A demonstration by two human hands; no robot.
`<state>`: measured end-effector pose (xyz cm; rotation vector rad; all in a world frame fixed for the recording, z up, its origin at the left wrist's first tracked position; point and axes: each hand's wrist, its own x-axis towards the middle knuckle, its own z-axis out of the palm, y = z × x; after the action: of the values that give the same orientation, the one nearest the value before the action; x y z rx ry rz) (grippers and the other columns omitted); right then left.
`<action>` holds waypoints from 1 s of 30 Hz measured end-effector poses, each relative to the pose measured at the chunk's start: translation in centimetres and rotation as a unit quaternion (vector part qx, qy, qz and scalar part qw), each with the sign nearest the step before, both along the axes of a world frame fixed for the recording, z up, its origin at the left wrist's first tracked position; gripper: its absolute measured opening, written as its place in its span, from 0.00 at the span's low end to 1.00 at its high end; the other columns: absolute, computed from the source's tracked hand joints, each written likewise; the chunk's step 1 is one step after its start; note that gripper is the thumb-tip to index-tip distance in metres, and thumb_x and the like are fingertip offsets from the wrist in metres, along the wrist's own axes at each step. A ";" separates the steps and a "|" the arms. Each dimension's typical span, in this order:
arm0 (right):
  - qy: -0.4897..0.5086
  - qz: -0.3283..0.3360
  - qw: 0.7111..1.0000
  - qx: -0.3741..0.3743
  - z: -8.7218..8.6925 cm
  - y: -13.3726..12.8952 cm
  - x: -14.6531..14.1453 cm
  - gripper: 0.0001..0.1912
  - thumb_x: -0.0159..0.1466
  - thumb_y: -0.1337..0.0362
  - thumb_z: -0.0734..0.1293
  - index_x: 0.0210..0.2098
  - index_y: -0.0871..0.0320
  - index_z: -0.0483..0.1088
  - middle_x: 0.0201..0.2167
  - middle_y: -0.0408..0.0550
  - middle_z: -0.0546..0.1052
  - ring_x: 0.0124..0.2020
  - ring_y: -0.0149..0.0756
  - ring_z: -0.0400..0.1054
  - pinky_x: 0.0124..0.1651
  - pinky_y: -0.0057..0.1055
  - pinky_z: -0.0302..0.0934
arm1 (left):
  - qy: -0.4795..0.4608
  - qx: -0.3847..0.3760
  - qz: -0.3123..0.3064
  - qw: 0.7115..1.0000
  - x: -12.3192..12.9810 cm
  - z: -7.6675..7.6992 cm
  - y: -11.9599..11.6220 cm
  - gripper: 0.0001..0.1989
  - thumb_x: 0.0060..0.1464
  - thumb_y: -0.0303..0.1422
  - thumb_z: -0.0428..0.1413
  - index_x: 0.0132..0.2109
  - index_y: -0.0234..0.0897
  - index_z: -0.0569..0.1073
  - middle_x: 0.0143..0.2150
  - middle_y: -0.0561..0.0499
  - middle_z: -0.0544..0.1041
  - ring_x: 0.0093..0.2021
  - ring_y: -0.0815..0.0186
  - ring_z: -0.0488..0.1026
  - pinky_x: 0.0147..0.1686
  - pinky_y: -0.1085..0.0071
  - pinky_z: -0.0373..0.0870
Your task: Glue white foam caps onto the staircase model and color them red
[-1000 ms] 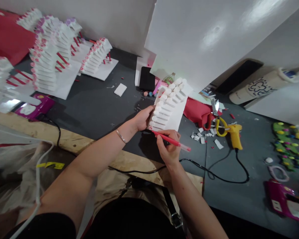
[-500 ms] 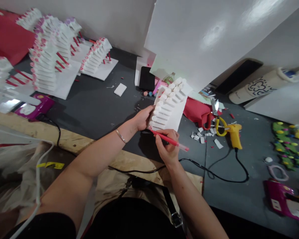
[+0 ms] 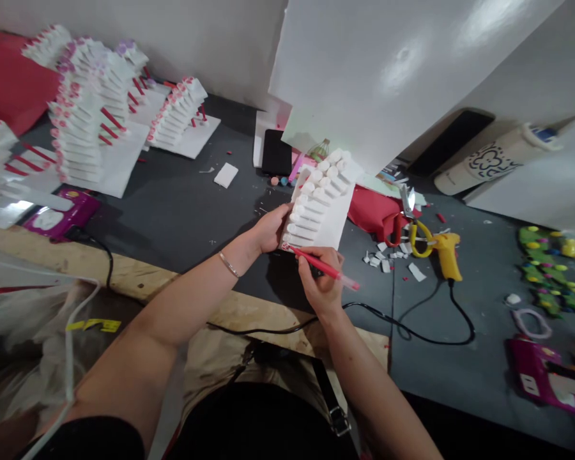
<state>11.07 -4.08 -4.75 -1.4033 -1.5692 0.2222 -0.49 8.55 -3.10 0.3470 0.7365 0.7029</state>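
My left hand [image 3: 273, 228] grips the left edge of a white stepped craft model [image 3: 311, 214], a row of white strips with round ends climbing away from me on a white base. In my right hand [image 3: 323, 281] is a red pen [image 3: 323, 264], pinched between thumb and fingers. Its tip touches the nearest rounded end, where red marks show; the other ends of this model look white. The fingertips of my left hand are partly hidden behind the model.
Finished-looking stepped models [image 3: 79, 134] with red and purple ends stand at the left. A black phone [image 3: 276, 152] lies behind my work. To the right are scissors [image 3: 420, 239], a yellow glue gun [image 3: 448, 255] with a black cord, white scraps [image 3: 384, 264] and a tumbler [image 3: 493, 163].
The whole view has shifted slightly, so things sit a little further left. Both hands keep their holds, and the pen tip stays at the nearest rounded end.
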 end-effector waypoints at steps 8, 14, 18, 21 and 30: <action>0.003 0.004 1.000 -0.007 0.0 0.2 -0.1 0.06 0.69 0.62 0.66 0.39 0.53 0.75 0.33 0.44 0.82 0.38 0.40 0.74 0.50 0.44 0.58 | 0.006 -0.004 -0.007 1.000 0.1 0.7 -0.2 0.17 0.68 0.32 0.47 0.47 0.30 0.80 0.34 0.45 0.85 0.33 0.60 0.83 0.49 0.64 0.78; -0.007 0.007 1.000 -0.014 0.1 0.3 -0.4 0.07 0.69 0.60 0.66 0.39 0.52 0.76 0.34 0.44 0.82 0.39 0.41 0.74 0.51 0.44 0.58 | -0.014 -0.013 -0.011 1.000 0.1 0.6 -0.3 0.17 0.67 0.32 0.49 0.51 0.30 0.79 0.37 0.42 0.86 0.36 0.59 0.84 0.50 0.64 0.78; -0.003 0.004 1.000 -0.007 0.0 0.2 -0.3 0.06 0.69 0.61 0.66 0.38 0.52 0.76 0.33 0.44 0.82 0.38 0.40 0.74 0.50 0.43 0.57 | 0.000 -0.016 -0.013 1.000 0.1 0.9 -0.4 0.17 0.68 0.32 0.48 0.51 0.31 0.79 0.36 0.44 0.86 0.36 0.60 0.84 0.49 0.64 0.79; -0.008 0.006 1.000 -0.008 -0.1 0.3 -0.3 0.06 0.68 0.61 0.66 0.38 0.52 0.76 0.33 0.44 0.82 0.38 0.40 0.74 0.50 0.43 0.57 | 0.018 -0.006 -0.018 1.000 0.2 1.2 -0.6 0.18 0.69 0.32 0.46 0.51 0.30 0.79 0.37 0.43 0.86 0.38 0.60 0.84 0.50 0.64 0.78; -0.025 -0.002 1.000 -0.008 -0.1 0.4 -0.4 0.07 0.68 0.60 0.66 0.39 0.52 0.76 0.34 0.45 0.82 0.39 0.41 0.74 0.51 0.43 0.58 | -0.017 -0.002 -0.015 1.000 0.1 0.4 -0.3 0.16 0.68 0.32 0.48 0.49 0.30 0.80 0.38 0.42 0.86 0.36 0.59 0.84 0.47 0.65 0.78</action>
<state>10.71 -3.69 -4.88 -1.4343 -1.6086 0.1997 -0.38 8.26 -2.69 0.3417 0.6979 0.6777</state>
